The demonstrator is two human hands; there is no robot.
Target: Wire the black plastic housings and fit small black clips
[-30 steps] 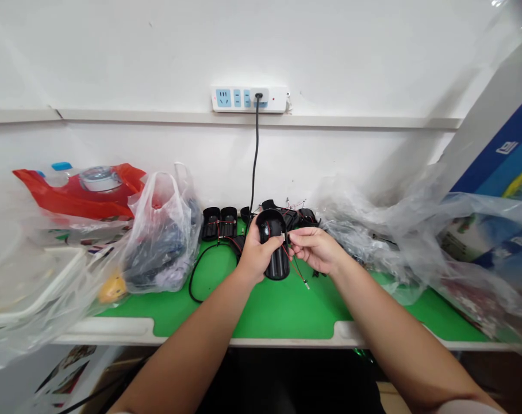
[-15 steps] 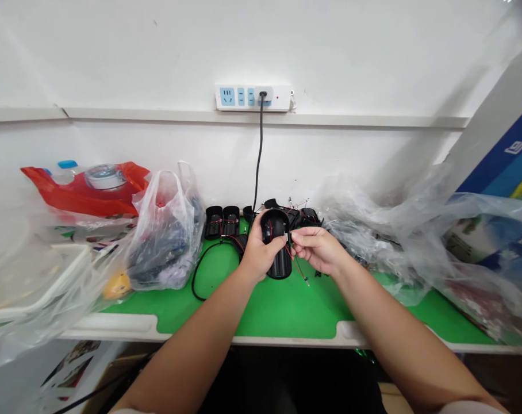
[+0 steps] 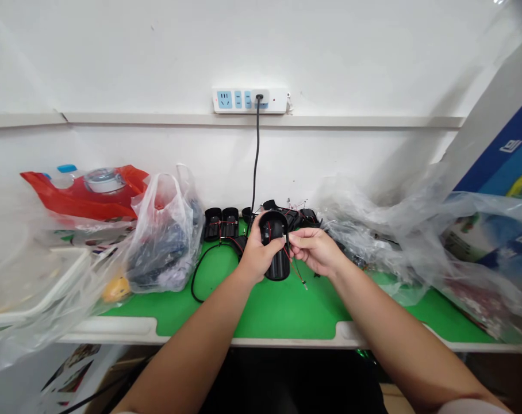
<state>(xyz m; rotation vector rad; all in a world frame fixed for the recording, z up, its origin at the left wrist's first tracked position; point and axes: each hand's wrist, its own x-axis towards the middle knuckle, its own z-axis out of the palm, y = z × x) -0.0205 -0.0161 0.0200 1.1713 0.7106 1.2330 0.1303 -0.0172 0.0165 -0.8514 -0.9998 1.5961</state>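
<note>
My left hand point(image 3: 260, 253) is wrapped round a black plastic housing point(image 3: 279, 267), a long rounded shell with an open hollow side facing me. The thumb lies across its right edge, beside a small white connector point(image 3: 286, 237). At that same edge my right hand point(image 3: 313, 248) is closed in a pinch of thumb and forefinger. What the pinch holds is too small to make out. Thin red and black wires point(image 3: 299, 273) hang below the fingers, ending in a small tip above the green mat point(image 3: 269, 316).
Behind lie more black housings point(image 3: 221, 224) with red wires, and a black cable point(image 3: 256, 161) rises to a power strip point(image 3: 250, 100) on the wall. Plastic bags point(image 3: 164, 247) and a red bag point(image 3: 88, 198) stand left. Clear plastic wrapping point(image 3: 386, 236) covers the right side.
The view has shifted slightly. Both hands stay at the housing's right edge, with the right fingertips nearly unmoved; the loose wires hang almost as before.
</note>
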